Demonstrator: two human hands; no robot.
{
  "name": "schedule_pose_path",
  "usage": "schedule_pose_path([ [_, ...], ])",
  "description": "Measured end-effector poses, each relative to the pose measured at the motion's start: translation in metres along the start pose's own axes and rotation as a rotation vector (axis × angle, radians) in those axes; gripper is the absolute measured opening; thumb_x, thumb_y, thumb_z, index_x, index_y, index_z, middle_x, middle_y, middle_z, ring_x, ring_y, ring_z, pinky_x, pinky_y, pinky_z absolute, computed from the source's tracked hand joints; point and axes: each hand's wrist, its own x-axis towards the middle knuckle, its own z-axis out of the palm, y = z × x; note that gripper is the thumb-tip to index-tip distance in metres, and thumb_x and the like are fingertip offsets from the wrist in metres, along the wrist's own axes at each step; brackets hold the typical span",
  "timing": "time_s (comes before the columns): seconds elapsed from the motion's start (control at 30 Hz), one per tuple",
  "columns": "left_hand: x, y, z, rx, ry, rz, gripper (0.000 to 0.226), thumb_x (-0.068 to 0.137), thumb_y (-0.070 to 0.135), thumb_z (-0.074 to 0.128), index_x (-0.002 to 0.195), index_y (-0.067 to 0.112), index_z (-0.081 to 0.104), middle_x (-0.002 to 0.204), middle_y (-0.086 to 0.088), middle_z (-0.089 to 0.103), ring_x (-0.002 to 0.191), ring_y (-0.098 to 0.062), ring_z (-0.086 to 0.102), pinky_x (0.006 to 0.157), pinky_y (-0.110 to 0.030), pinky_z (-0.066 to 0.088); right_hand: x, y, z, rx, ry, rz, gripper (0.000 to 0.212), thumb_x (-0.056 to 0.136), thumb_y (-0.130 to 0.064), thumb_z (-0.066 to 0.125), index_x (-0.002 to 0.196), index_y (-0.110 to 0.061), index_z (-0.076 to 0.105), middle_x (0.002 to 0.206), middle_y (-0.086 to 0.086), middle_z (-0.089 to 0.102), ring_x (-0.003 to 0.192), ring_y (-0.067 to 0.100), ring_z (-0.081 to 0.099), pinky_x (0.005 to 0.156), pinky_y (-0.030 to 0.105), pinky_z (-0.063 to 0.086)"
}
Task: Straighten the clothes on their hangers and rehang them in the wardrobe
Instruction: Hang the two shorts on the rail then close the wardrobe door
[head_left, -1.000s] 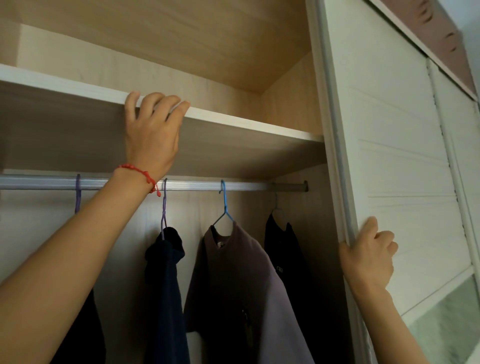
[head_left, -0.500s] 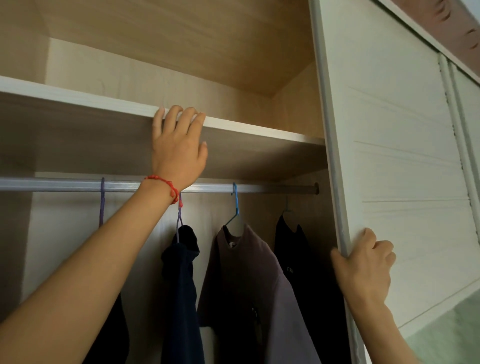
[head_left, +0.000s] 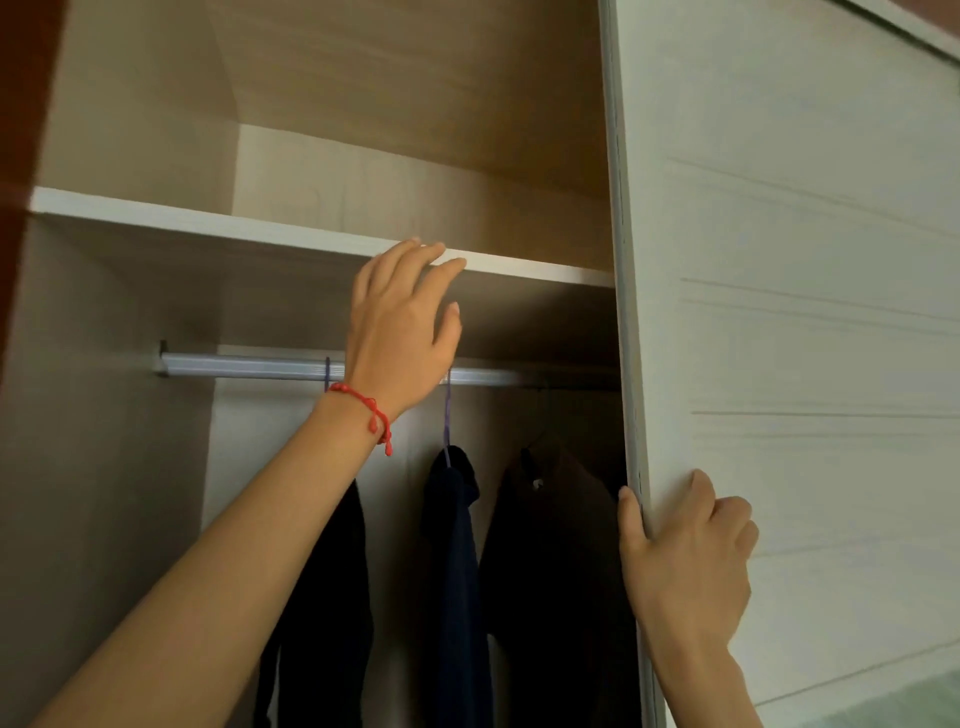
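Clothes (head_left: 452, 561) hang straight down from the level rail (head_left: 249, 365). Left hand (head_left: 402, 332), fingers straight, touches the shelf (head_left: 208, 226); right hand (head_left: 685, 566) grips the door (head_left: 779, 312), now slid further left, hiding the rightmost garment.

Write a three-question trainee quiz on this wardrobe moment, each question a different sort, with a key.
1. True or false: the left hand grips a hanger.
2. Multiple choice: the right hand holds A) the rail, B) the sliding door's edge, C) a garment.
3. Fill in: the navy garment hangs from a ____ hanger on the rail.

Key
1. False: its fingers are straight, fingertips at the shelf's front edge.
2. B.
3. Purple.
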Motion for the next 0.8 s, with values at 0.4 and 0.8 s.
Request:
schedule_pose_path([
  [0.4,-0.034,-0.053,-0.126,0.035,0.124,-0.071,0.034,0.084,0.019,0.047,0.113,0.010,0.063,0.123,-0.013,0.060,0.124,-0.032,0.046,0.101,-0.044,0.034,-0.064,-0.077,-0.013,0.135,-0.059,-0.025,0.059,0.085,-0.042,0.055,0.122,0.001,0.043,0.107,0.024,0.045,0.097,0.038,0.043,0.063,0.034,0.032],
  [0.8,-0.077,-0.123,-0.228,0.091,0.103,-0.398,0.048,0.088,0.028,0.042,0.135,0.015,0.045,0.146,-0.008,0.040,0.140,-0.027,0.028,0.114,-0.045,0.019,-0.141,-0.173,-0.031,0.145,-0.186,-0.033,0.060,0.089,-0.046,0.045,0.131,-0.005,0.038,0.119,0.020,0.043,0.109,0.034,0.041,0.069,0.035,0.035],
])
